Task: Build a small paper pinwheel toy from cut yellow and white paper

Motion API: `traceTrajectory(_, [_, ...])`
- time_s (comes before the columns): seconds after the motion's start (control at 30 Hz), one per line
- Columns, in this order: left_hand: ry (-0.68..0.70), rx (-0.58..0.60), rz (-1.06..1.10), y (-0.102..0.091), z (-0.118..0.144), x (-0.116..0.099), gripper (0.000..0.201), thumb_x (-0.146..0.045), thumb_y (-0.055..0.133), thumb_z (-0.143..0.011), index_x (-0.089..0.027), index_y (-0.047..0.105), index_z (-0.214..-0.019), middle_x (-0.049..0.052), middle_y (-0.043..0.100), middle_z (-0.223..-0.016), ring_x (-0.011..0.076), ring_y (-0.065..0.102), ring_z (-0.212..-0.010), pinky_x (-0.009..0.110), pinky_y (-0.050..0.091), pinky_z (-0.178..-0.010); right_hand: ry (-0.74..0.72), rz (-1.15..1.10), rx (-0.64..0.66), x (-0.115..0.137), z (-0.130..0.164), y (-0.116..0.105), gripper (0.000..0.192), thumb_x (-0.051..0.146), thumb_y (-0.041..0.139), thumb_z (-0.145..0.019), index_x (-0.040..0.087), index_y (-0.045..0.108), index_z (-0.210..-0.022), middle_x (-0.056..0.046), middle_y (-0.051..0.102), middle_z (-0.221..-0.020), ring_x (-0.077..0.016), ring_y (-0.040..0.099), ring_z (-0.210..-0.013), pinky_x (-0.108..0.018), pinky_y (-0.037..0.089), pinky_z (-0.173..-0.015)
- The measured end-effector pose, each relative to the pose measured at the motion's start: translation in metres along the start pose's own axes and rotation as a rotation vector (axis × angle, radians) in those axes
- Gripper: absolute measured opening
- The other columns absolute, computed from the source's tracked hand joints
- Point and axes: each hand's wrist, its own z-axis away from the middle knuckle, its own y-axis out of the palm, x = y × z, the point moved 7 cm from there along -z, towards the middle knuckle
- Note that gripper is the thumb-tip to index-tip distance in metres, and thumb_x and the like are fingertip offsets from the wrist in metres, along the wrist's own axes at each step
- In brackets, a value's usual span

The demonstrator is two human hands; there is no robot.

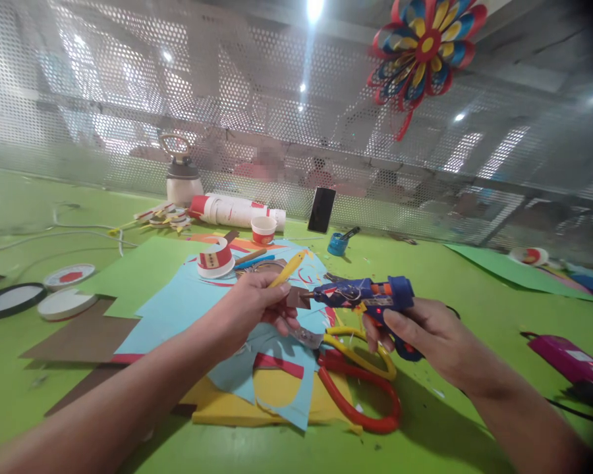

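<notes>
My left hand (261, 299) is closed, pinching a yellow pointed strip (290, 266) and a small brown paper piece (296, 298). In my right hand (425, 329) is a dark blue glue gun (363, 293) with a small red light lit. Its nozzle points left and meets the brown piece, though I cannot tell whether glue is on it. Below my hands lie large scissors with one red handle (390, 415) and one yellow handle (383, 355). Cut light blue paper (163, 316) and yellow sheets (227, 401) spread beneath them.
A cut paper cup ring (216, 260), a paper cup (263, 229) and a stack of cups (237, 209) stand farther back. Beyond are a phone (321, 209), a blue jar (338, 243) and a spray bottle (182, 181). A magenta device (568, 362) with a cord sits right.
</notes>
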Motion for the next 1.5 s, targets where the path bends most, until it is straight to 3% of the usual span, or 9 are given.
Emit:
traceTrajectory(0.17, [-0.018, -0.010, -0.022, 0.000, 0.000, 0.001, 0.025, -0.025, 0.053, -0.080, -0.011, 0.051, -0.060, 0.010, 0.063, -0.071, 0.0108, 0.058, -0.048, 0.022, 0.045, -0.045, -0.022, 0.007, -0.040, -0.001, 0.000, -0.004, 0.036, 0.045, 0.044, -0.091, 0.017, 0.059, -0.077, -0.004, 0.060, -0.072, -0.0116, 0.053, -0.063, -0.023, 0.042, -0.057])
traceTrajectory(0.4, [-0.056, 0.015, 0.011, 0.000, 0.000, 0.007, 0.019, -0.025, 0.054, -0.079, -0.010, 0.056, -0.068, 0.005, 0.059, -0.057, 0.0150, 0.061, -0.051, 0.022, 0.046, -0.044, -0.029, -0.090, -0.100, -0.004, 0.002, -0.009, 0.033, 0.045, 0.044, -0.092, 0.018, 0.060, -0.081, -0.004, 0.062, -0.076, -0.0129, 0.056, -0.066, -0.024, 0.045, -0.060])
traceTrajectory(0.5, [-0.068, 0.043, 0.017, 0.002, 0.001, 0.008, 0.020, -0.025, 0.053, -0.080, -0.010, 0.056, -0.067, 0.006, 0.060, -0.058, 0.0155, 0.061, -0.052, 0.022, 0.046, -0.043, 0.015, -0.033, -0.237, -0.011, 0.000, -0.020, 0.035, 0.048, 0.046, -0.089, 0.018, 0.062, -0.086, -0.005, 0.063, -0.077, -0.0161, 0.058, -0.070, -0.028, 0.047, -0.064])
traceTrajectory(0.7, [-0.062, 0.006, 0.040, 0.001, 0.002, 0.006, 0.017, -0.022, 0.052, -0.082, -0.010, 0.057, -0.072, 0.005, 0.060, -0.057, 0.0158, 0.063, -0.053, 0.021, 0.046, -0.043, 0.289, 0.443, -0.560, -0.040, -0.006, -0.064, 0.046, 0.050, 0.061, -0.075, 0.017, 0.063, -0.107, -0.009, 0.067, -0.097, -0.0251, 0.061, -0.086, -0.035, 0.048, -0.074])
traceTrajectory(0.83, [-0.022, -0.030, 0.059, -0.002, 0.002, 0.000, 0.015, -0.019, 0.051, -0.083, -0.011, 0.056, -0.072, 0.004, 0.059, -0.058, 0.0144, 0.061, -0.053, 0.021, 0.047, -0.044, 0.326, 0.761, -0.404, -0.063, -0.017, -0.075, 0.037, 0.032, 0.060, -0.076, 0.016, 0.063, -0.110, -0.011, 0.063, -0.106, -0.0247, 0.059, -0.092, -0.035, 0.046, -0.079])
traceTrajectory(1.13, [0.015, -0.063, 0.077, -0.005, 0.002, -0.003, 0.013, -0.017, 0.049, -0.085, -0.012, 0.053, -0.074, 0.002, 0.058, -0.057, 0.0134, 0.061, -0.052, 0.021, 0.047, -0.046, 0.316, 0.822, -0.209, -0.097, -0.021, -0.073, 0.029, 0.029, 0.066, -0.068, 0.019, 0.069, -0.095, -0.008, 0.064, -0.095, -0.0237, 0.059, -0.086, -0.033, 0.044, -0.077])
traceTrajectory(1.3, [0.035, -0.052, 0.072, -0.005, 0.002, -0.002, 0.015, -0.018, 0.050, -0.084, -0.012, 0.052, -0.071, 0.003, 0.057, -0.056, 0.0133, 0.061, -0.051, 0.022, 0.047, -0.046, 0.295, 0.793, -0.217, -0.085, -0.016, -0.077, 0.033, 0.024, 0.067, -0.065, 0.017, 0.070, -0.097, -0.009, 0.066, -0.098, -0.0239, 0.060, -0.089, -0.034, 0.045, -0.083])
traceTrajectory(1.43, [0.049, -0.021, 0.094, -0.003, 0.002, 0.000, 0.015, -0.021, 0.053, -0.083, -0.012, 0.052, -0.071, 0.004, 0.059, -0.058, 0.0136, 0.061, -0.051, 0.022, 0.047, -0.046, 0.254, 0.768, -0.347, -0.042, -0.015, -0.071, 0.034, 0.024, 0.060, -0.072, 0.011, 0.067, -0.103, -0.016, 0.063, -0.108, -0.0292, 0.056, -0.102, -0.041, 0.041, -0.089])
traceTrajectory(1.5, [0.054, -0.009, 0.097, -0.001, 0.002, 0.001, 0.014, -0.022, 0.054, -0.082, -0.012, 0.052, -0.072, 0.004, 0.059, -0.058, 0.0139, 0.061, -0.051, 0.023, 0.047, -0.047, 0.211, 0.709, -0.376, -0.014, -0.018, -0.057, 0.029, 0.030, 0.052, -0.081, 0.014, 0.066, -0.101, -0.012, 0.065, -0.106, -0.0223, 0.060, -0.090, -0.035, 0.046, -0.081])
